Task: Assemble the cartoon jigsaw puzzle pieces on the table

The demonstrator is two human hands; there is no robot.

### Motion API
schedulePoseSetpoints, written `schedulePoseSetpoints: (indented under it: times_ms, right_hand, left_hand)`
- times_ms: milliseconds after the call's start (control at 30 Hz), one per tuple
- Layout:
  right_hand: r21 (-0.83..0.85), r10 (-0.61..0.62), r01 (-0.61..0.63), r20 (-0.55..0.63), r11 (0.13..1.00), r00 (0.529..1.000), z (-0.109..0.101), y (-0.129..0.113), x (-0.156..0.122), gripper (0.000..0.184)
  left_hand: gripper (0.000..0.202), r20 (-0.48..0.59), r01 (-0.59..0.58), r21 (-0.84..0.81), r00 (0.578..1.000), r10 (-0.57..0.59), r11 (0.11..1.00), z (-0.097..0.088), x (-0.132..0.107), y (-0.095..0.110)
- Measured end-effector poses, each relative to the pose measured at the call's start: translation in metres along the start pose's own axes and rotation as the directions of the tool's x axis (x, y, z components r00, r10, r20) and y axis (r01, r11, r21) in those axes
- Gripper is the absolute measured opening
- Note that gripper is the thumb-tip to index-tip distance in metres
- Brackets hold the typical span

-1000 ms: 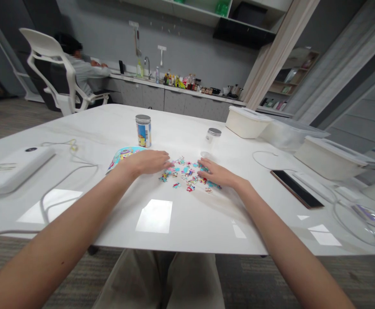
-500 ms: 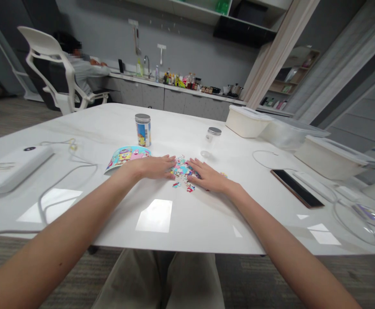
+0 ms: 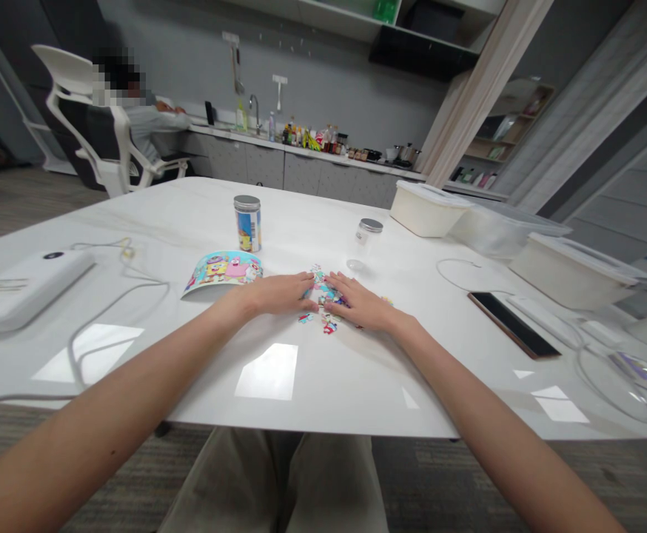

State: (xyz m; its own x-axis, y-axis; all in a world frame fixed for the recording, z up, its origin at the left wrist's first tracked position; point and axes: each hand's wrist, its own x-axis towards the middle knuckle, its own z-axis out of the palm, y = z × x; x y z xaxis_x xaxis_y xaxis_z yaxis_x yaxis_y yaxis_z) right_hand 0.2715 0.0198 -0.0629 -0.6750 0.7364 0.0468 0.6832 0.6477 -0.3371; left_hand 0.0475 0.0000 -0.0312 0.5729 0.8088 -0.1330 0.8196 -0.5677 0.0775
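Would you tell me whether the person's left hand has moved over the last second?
Yes. The left hand slid right, away from the colourful cartoon picture card it partly covered, toward the right hand.

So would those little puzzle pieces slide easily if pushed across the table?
Probably: the puzzle pieces look small, thin and flat, so likely light, and the table is glossy enough to mirror lights, so they should slide readily. Loose between the left hand and right hand, they would likely scatter rather than move together.
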Motion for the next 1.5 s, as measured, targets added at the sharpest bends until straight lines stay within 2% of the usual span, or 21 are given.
schedulePoseSetpoints:
  times_ms: [233, 400, 500, 733, 900, 1033, 1167, 1400, 1500]
  right_hand:
    - [-0.017, 0.009, -0.009, -0.007, 1.000, 1.000, -0.003, -0.005, 0.000, 0.073]
    - [-0.005, -0.007, 0.007, -0.027, 1.000, 1.000, -0.004, -0.006, 0.000, 0.065]
    - [0.010, -0.030, 0.030, -0.037, 0.999, 0.999, -0.004, -0.003, 0.001, 0.062]
    - [0.051, -0.097, 0.102, -0.080, 0.993, 0.992, -0.005, 0.002, 0.001, 0.054]
    - [0.042, -0.223, 0.230, -0.138, 0.972, 0.965, -0.010, 0.003, 0.000, 0.043]
    - [0.057, -0.321, 0.336, -0.178, 0.940, 0.930, -0.012, 0.001, 0.000, 0.025]
    - [0.055, -0.341, 0.358, -0.200, 0.932, 0.918, -0.012, 0.000, 0.000, 0.016]
    - [0.028, -0.348, 0.362, -0.216, 0.932, 0.912, -0.013, 0.003, 0.001, 0.016]
    - [0.027, -0.342, 0.357, -0.228, 0.934, 0.912, -0.013, 0.002, 0.001, 0.016]
  left_hand:
    - [0.034, -0.099, 0.055, 0.017, 0.994, -0.053, 0.998, 0.002, 0.006, 0.006]
    - [0.031, -0.123, 0.096, 0.016, 0.988, -0.094, 0.995, 0.000, 0.005, 0.010]
    - [0.038, -0.104, 0.081, 0.000, 0.991, -0.080, 0.997, -0.002, 0.003, 0.008]
    - [0.071, -0.040, 0.008, -0.090, 0.999, -0.011, 0.996, -0.004, -0.002, 0.000]
    - [0.088, 0.024, -0.009, -0.128, 1.000, 0.012, 0.992, -0.005, -0.004, -0.002]
    - [0.083, 0.042, -0.013, -0.136, 0.999, 0.019, 0.991, -0.005, -0.003, 0.000]
    - [0.068, 0.016, -0.043, -0.122, 0.999, 0.045, 0.992, -0.003, -0.001, 0.001]
    - [0.098, 0.081, -0.029, -0.127, 0.996, 0.039, 0.992, -0.004, -0.004, -0.005]
    - [0.094, 0.089, -0.018, -0.135, 0.996, 0.030, 0.991, -0.005, -0.005, -0.002]
